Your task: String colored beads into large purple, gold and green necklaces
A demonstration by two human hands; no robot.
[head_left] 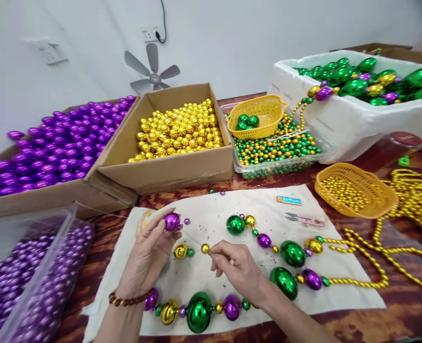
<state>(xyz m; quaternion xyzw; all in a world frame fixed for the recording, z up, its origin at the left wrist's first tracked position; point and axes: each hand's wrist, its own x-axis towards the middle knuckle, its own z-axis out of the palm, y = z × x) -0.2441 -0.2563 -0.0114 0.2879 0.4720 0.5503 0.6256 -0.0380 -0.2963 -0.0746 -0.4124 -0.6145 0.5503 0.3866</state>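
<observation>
One purple bead (172, 222) is pinched by the left hand (149, 252), a gold bead (205, 248) by the right hand (238, 267), above the cloth (207, 209); stringing is seemingly in hand, a taut thread (191, 237) being needed next.

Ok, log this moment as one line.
left hand: holding purple bead | right hand: small gold bead at fingertips | thread: runs between both beads | surface: white cloth

In my left grip (150, 250) I hold one purple ball (172, 221). My right grip (240, 267) pinches the thin line (192, 238) that goes from this ball, with a small gold bead (205, 248) at my fingertips (215, 250). Below, a bead garland (199, 312) lies on white cloth (207, 209) over the worktop (411, 314).
</observation>
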